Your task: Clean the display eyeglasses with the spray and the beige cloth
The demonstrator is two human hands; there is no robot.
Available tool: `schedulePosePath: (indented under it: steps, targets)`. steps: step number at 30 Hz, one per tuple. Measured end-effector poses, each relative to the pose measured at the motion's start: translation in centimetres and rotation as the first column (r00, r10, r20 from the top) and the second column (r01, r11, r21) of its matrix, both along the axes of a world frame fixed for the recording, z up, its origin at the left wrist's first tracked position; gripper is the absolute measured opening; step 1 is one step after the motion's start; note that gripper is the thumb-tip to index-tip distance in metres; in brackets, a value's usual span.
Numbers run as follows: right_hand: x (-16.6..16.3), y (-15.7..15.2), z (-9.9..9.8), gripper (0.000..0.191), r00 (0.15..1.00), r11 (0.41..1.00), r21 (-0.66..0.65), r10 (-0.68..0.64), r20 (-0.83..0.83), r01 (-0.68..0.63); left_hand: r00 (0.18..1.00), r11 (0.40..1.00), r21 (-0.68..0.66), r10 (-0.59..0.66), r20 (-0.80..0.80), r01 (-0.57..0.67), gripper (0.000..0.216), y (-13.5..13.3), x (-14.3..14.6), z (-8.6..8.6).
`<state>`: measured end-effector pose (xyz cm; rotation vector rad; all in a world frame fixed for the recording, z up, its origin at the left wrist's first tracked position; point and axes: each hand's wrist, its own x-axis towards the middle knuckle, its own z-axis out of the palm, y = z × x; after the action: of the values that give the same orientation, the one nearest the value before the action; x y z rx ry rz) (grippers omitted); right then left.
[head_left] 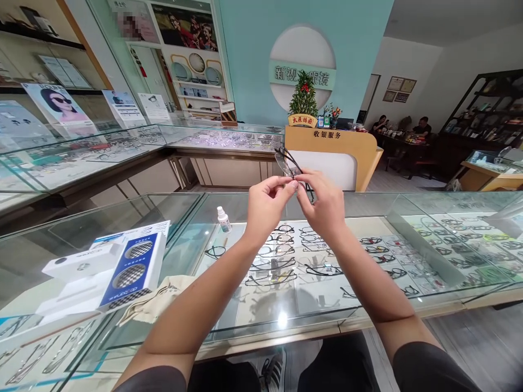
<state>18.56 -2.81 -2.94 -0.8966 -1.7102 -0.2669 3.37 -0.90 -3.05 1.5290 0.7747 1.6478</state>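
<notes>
Handling looked mid-way: the thin dark wire-rimmed glasses (285, 161) were out of the case and up in the air between both hands, above the far edge of the glass display counter (171, 218), not touching it. Small white dropper bottle (223, 219) and beige cloth (157, 301) sat on the counter top, apart from either hand, so I'd judge neither in use at that point. Left hand (266, 202) was raised, wrist bent inward, thumb and forefinger pinching the frame's lower end. Right hand (323, 206) mirrored it, fingertips pressed together on the same spot, other fingers curled. Both forearms were stretched forward, converging. Rows of spectacles (281, 256) lay under the glass below.
</notes>
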Motion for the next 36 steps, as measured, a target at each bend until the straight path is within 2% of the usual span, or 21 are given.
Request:
schedulePosePath:
  steps: [3,5,7,9,11,13,17,19,23,25,29,36]
  targets:
    - [0.1,-0.9,0.1,0.022,0.999,1.0,-0.025,-0.017,0.035,0.018,1.0,1.0,0.009,0.018,-0.015,-0.017,0.029,0.6,0.0,-0.3]
    - [1.3,-1.0,0.2,0.018,1.0,0.999,-0.03,-0.025,0.02,0.025,0.996,0.999,0.02,0.031,-0.083,-0.029,0.028,0.7,0.0,-0.4]
    - [3.8,-0.5,-0.2,0.016,0.997,0.998,-0.045,-0.05,-0.053,0.047,0.98,0.999,0.013,0.035,-0.197,-0.033,0.028,0.6,0.2,-0.6]
    - [7.3,0.5,-1.5,0.029,0.972,0.982,-0.098,-0.173,-0.159,0.159,0.939,0.999,0.0,0.034,-0.343,-0.036,0.025,0.4,0.4,-0.7]
    - [11.1,1.8,-3.4,0.049,0.937,0.951,-0.238,-0.256,-0.238,0.199,0.867,1.0,-0.005,0.022,-0.499,-0.028,0.024,0.2,0.7,-0.9]
    - [14.5,3.1,-5.7,0.05,0.889,0.879,-0.432,-0.35,-0.296,0.202,0.776,1.0,-0.011,0.002,-0.631,-0.011,0.025,-0.1,1.0,-1.1]
    - [18.4,5.4,-8.9,0.046,0.862,0.81,-0.551,-0.413,-0.293,0.201,0.584,0.999,-0.03,-0.015,-0.812,-0.016,0.027,-0.5,2.0,-1.8]
    - [19.2,6.5,-9.7,0.045,0.857,0.787,-0.585,-0.426,-0.289,0.194,0.443,0.999,-0.039,-0.03,-0.896,-0.012,0.028,-0.6,2.9,-2.4]
    - [19.8,7.9,-10.7,0.045,0.862,0.752,-0.637,-0.427,-0.273,0.17,0.108,0.991,-0.115,-0.121,-0.987,0.065,0.027,-0.7,5.7,-4.3]
    - [19.9,8.1,-11.1,0.045,0.865,0.746,-0.647,-0.42,-0.274,0.157,-0.004,0.979,-0.176,-0.177,-0.984,0.102,0.025,-0.6,7.2,-5.5]
    - [19.8,8.1,-11.6,0.046,0.873,0.743,-0.657,-0.397,-0.283,0.125,-0.11,0.973,-0.195,-0.183,-0.977,0.12,0.025,-0.5,9.2,-7.2]
    - [19.3,8.1,-11.5,0.047,0.883,0.734,-0.672,-0.375,-0.282,0.097,-0.158,0.978,-0.196,-0.183,-0.97,0.071,0.028,-0.9,10.3,-7.6]
